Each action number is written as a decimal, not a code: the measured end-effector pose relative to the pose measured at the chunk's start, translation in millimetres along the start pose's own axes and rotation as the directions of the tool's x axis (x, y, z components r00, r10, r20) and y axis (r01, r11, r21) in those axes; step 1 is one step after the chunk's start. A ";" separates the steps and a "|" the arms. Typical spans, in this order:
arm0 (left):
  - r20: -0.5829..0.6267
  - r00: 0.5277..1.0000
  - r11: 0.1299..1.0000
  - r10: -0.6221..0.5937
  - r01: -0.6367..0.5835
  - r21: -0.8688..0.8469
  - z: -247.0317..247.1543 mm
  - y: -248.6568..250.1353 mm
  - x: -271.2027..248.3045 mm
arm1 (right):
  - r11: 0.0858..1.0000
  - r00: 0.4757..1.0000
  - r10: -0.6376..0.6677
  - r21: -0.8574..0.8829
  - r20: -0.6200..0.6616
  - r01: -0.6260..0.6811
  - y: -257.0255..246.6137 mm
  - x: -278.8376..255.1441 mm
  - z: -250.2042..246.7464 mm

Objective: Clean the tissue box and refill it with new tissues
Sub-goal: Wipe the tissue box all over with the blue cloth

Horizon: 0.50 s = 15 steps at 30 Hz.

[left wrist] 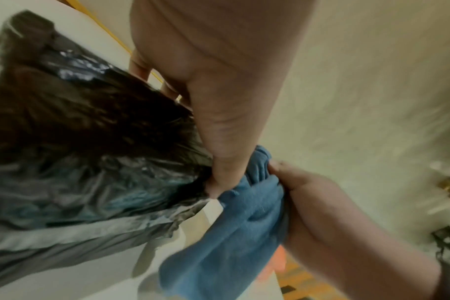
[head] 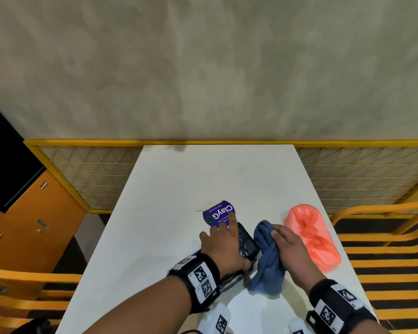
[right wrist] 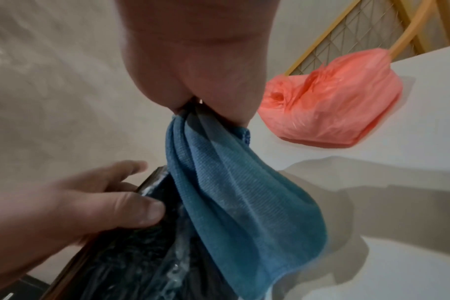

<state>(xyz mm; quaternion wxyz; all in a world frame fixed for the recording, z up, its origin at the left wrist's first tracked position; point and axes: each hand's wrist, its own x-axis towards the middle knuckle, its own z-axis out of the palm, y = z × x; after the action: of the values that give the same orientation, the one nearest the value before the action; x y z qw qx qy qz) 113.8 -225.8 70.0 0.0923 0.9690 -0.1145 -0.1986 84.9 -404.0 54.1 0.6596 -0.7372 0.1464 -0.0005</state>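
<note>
Hands first: your left hand (head: 223,247) lies on top of the dark tissue box (head: 246,239), fingers spread over its far end and thumb (right wrist: 131,211) pressed to its side, so it's gripping the box. Your right hand (head: 291,251) is closed round a bunched blue cloth (head: 267,259), pinched btwn fingers and thumb; cloth hangs down against the box's right side, touching it. Box sits on the white table (head: 179,184), near edge, centre, w/ shiny dark crinkled plastic (left wrist: 90,182) over it. Just right of your right hand lies a pink plastic bag (head: 311,237), apart from the box. Farther off, just past your left fingertips, a round purple sticker (head: 219,214) lies flat on the table
</note>
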 end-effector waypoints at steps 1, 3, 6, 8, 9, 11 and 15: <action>-0.006 1.000 1.000 -0.010 0.010 -0.028 -3.5 -2.8 0.5 | 1.000 1.000 -0.020 -0.019 -0.014 0.020 -0.3 -0.6 -4.5; -0.023 0.999 0.989 -0.036 0.032 -0.143 -12.3 -13.5 2.2 | 0.998 0.998 -0.053 -0.031 -0.038 0.051 0.3 -1.9 -13.5; -0.004 0.998 0.887 -0.060 0.051 -0.459 -19.7 -38.5 5.5 | 0.994 0.993 -0.106 -0.048 -0.057 0.103 0.8 -6.1 -18.7; -0.008 0.999 0.752 -0.039 0.024 -0.659 -18.6 -54.1 3.9 | 0.982 0.984 -0.168 -0.099 -0.060 0.162 -0.4 -6.7 -17.5; -0.027 0.999 0.694 -0.021 -0.005 -0.720 -16.6 -60.9 0.8 | 0.974 0.978 -0.202 -0.120 -0.057 0.194 -1.9 -6.6 -15.0; -0.069 0.997 0.640 0.013 -0.062 -0.766 -7.7 -70.8 -6.9 | 0.945 0.956 -0.292 -0.168 -0.043 0.281 -7.4 -9.4 -9.7; -0.189 0.982 0.582 -0.009 -0.148 -0.800 29.1 -85.1 -16.3 | 0.727 0.818 -0.559 -0.394 0.138 0.563 -22.6 -19.5 9.3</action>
<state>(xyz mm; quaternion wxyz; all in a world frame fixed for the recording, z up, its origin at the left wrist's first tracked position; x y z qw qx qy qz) 103.2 -144.1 30.5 0.5408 0.8283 -0.0410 -0.1406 72.9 -388.7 78.7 0.4561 -0.8700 -0.0896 -0.1646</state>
